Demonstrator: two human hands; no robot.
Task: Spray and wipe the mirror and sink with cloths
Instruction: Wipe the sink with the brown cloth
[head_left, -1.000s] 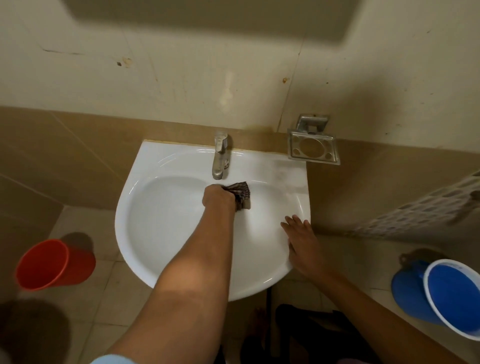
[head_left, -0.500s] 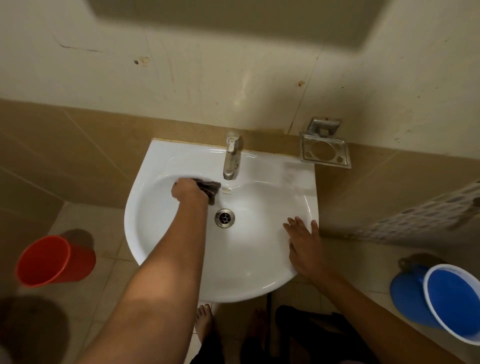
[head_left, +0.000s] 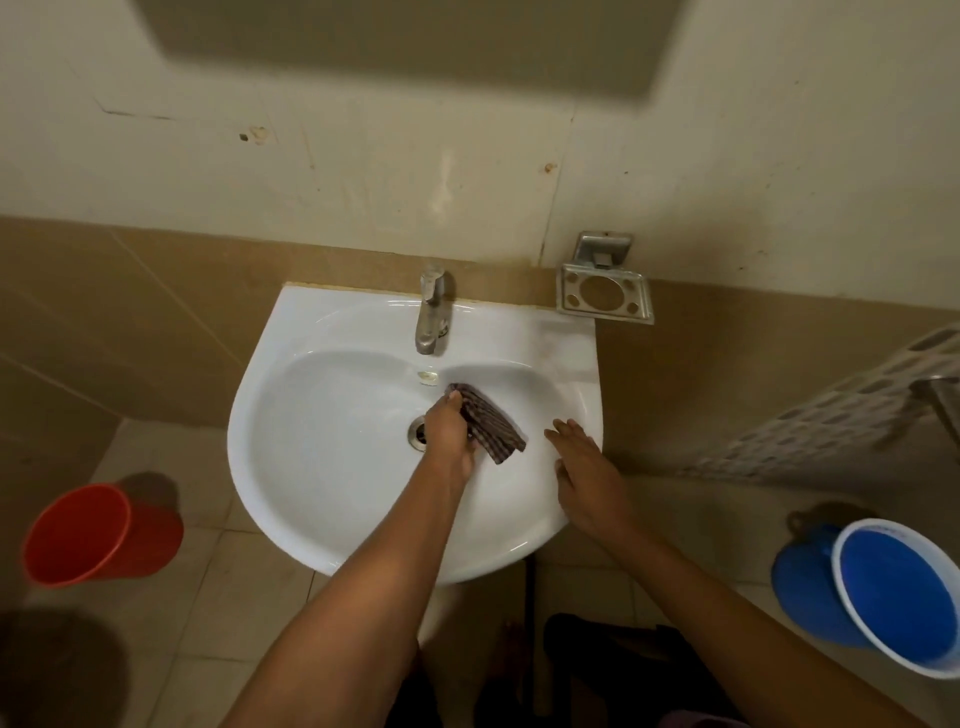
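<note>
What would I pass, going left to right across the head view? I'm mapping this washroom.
Orange bucket → drain → left hand → striped cloth → right hand → blue bucket.

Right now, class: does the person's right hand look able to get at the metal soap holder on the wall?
Probably yes. The right hand rests open on the white sink's right rim, and the metal soap holder hangs just beyond that corner with nothing between them.
</note>
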